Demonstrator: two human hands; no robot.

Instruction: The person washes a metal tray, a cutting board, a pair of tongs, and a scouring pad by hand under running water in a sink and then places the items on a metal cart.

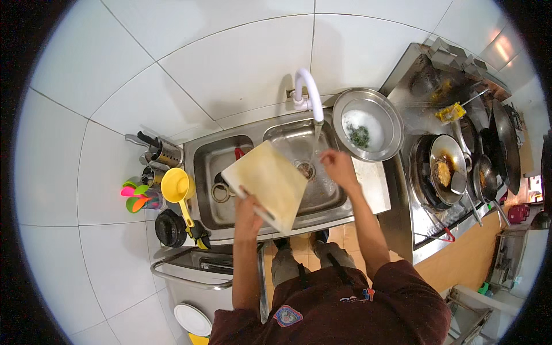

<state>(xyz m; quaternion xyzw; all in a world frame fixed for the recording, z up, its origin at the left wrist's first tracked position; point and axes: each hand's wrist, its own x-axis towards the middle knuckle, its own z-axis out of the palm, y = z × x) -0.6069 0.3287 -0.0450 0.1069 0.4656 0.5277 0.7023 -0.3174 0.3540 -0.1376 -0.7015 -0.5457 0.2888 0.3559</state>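
My left hand (249,214) grips the lower-left edge of a pale, worn cutting board (268,183). The board is tilted over the divider of a steel double sink (319,207), partly covering both basins. From the white curved faucet (316,101), water runs into the right basin beside the board. My right hand (338,167) is just right of this stream, apart from the board. Its fingers look bent and blurred, and no object shows in them. Below the stream, the basin drain (305,170) has bits of scraps in it.
Right of the faucet stands a steel bowl (390,142) with foamy water and a green scrubber. Pans (448,189) sit on the stove further right. A yellow dipper (176,185), a steel utensil holder (169,154) and colored spoons (136,196) line the left side.
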